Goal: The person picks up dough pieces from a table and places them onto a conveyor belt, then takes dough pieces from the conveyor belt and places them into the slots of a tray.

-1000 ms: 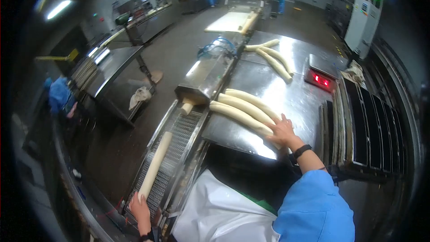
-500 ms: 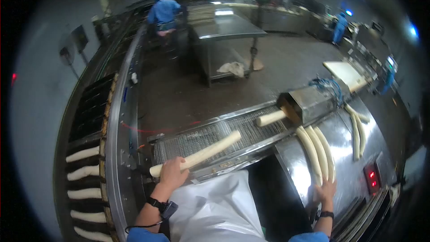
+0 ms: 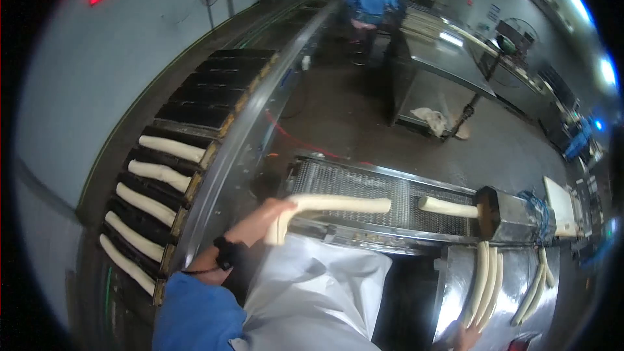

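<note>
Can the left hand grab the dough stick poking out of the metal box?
Probably not right away. The left hand is already holding a long dough roll, which stretches along the belt between it and the dough stick at the metal box.

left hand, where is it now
In the head view, left of centre: the left hand grips a dough roll at the left end of the mesh conveyor, just above the white apron.
</note>
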A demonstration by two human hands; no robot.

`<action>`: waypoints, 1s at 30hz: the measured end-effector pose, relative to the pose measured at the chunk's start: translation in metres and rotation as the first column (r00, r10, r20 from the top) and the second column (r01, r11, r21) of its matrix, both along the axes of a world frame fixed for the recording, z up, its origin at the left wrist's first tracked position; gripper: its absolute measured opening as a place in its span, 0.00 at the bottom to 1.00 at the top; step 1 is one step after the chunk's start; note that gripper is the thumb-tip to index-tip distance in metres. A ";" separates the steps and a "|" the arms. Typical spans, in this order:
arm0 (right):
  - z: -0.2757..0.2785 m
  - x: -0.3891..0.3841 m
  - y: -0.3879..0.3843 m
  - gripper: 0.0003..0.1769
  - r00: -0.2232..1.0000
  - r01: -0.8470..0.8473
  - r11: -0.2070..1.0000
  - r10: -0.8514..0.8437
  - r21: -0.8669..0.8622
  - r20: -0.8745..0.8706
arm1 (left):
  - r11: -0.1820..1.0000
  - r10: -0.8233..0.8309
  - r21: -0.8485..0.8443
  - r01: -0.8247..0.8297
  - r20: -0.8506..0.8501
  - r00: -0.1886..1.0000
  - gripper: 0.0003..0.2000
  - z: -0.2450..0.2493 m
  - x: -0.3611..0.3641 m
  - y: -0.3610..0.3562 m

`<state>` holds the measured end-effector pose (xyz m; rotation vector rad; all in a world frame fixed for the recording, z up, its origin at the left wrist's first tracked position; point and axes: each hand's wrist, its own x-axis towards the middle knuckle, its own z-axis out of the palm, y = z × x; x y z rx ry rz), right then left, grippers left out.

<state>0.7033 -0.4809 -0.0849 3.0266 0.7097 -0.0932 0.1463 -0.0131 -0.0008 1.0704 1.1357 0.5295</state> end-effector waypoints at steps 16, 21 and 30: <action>0.032 -0.036 0.068 0.38 0.979 -0.012 0.999 0.006 -0.029 -0.204 | 0.352 0.585 0.208 -0.913 0.712 0.388 0.16 0.062 -0.097 0.133; 0.026 -0.049 0.088 0.38 0.913 0.124 0.979 -0.050 0.160 -0.404 | 0.253 0.832 0.013 -0.967 0.508 0.224 0.27 0.011 -0.156 0.143; 0.140 -0.143 0.296 0.30 0.821 0.119 0.611 0.383 0.782 -0.424 | 0.284 0.766 0.037 -0.958 0.592 0.250 0.32 -0.031 -0.178 0.132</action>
